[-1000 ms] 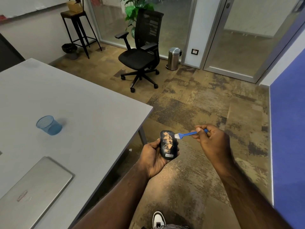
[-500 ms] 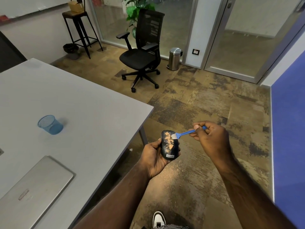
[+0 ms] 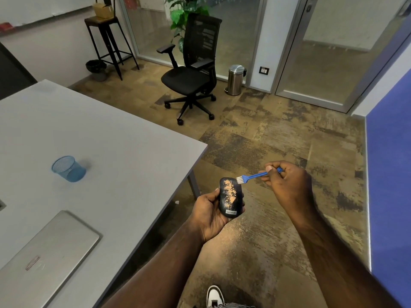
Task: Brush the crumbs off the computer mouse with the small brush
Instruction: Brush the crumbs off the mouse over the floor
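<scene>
Grey table: flat grey tabletop fills the left half of the frame; its left and lower edges are cut off.
Floor: mottled brown carpet runs from centre to right, with a blue panel cut off at the right edge.
Chair: black mesh office chair on castors stands upper centre, in front of glass partitions; a green plant behind it is mostly hidden.
Laptop: closed silver laptop lies lower left on the table, its near corner cut off by the frame.
Stool: tall dark stool upper left carries a cardboard box cropped by the top edge.
Bin: small steel pedal bin stands right of the chair.
Cup: blue mesh pen cup stands on the table, centre left.
Left hand: left hand cradles the black oval computer mouse from below, lower centre, off the table edge; the fingers are mostly hidden behind it.
Crumbs: orange-tan crumbs streak the top of the mouse.
Right hand: right hand pinches the small blue plastic brush; the handle end is hidden in the fist.
Bristles: white bristles sit at the mouse's upper right edge; contact is hard to make out.
Shoe: white shoe is cut off at the bottom.
</scene>
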### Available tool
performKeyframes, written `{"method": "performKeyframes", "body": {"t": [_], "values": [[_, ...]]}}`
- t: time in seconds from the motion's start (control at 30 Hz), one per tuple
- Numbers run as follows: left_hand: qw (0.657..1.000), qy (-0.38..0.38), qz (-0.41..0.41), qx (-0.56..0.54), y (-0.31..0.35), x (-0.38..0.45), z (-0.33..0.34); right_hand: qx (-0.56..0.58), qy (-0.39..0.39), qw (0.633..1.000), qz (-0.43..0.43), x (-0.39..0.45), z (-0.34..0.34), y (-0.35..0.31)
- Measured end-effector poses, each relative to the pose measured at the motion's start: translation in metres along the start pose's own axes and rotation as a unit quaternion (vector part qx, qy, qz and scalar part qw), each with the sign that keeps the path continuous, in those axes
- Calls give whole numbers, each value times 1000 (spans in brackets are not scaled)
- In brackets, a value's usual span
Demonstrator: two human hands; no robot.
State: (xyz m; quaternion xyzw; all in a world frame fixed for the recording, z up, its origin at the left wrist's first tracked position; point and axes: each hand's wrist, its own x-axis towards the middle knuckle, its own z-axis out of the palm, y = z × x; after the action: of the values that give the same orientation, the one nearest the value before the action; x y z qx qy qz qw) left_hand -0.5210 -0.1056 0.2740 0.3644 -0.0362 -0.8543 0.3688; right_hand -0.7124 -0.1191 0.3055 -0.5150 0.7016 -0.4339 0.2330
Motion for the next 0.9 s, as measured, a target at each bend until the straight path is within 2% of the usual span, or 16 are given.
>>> {"method": "performKeyframes", "body": {"t": [0.1, 0.17, 0.23, 0.3, 0.43, 0.5, 0.6, 0.7, 0.9], "values": [[1000, 0, 0, 0, 1, 0, -1, -7, -26, 999, -16, -3, 4, 0], [1000, 3, -3, -1, 0, -1, -1, -46, -5, 999, -12, -1, 3, 2], [1000, 4, -5, -1, -1, -2, -1, -36, 11, 999, -4, 2, 1, 4], [1000, 3, -4, 1, -1, -2, -1, -20, 2, 1000, -12, 2, 1, 3], [1000, 0, -4, -3, -2, -1, -1, -70, 0, 997, -20, 4, 1, 5], [1000, -3, -7, 0, -3, -1, -2, -43, 5, 999, -7, 7, -1, 5], [1000, 0, -6, 6, -4, -1, -1, 38, -31, 999, -13, 7, 2, -3], [1000, 2, -9, 14, -5, 0, 0, 26, -75, 996, -41, 4, 9, -8], [1000, 1, -20, 16, -6, -2, 1, -18, -38, 999, -22, 10, 12, -4]]}}
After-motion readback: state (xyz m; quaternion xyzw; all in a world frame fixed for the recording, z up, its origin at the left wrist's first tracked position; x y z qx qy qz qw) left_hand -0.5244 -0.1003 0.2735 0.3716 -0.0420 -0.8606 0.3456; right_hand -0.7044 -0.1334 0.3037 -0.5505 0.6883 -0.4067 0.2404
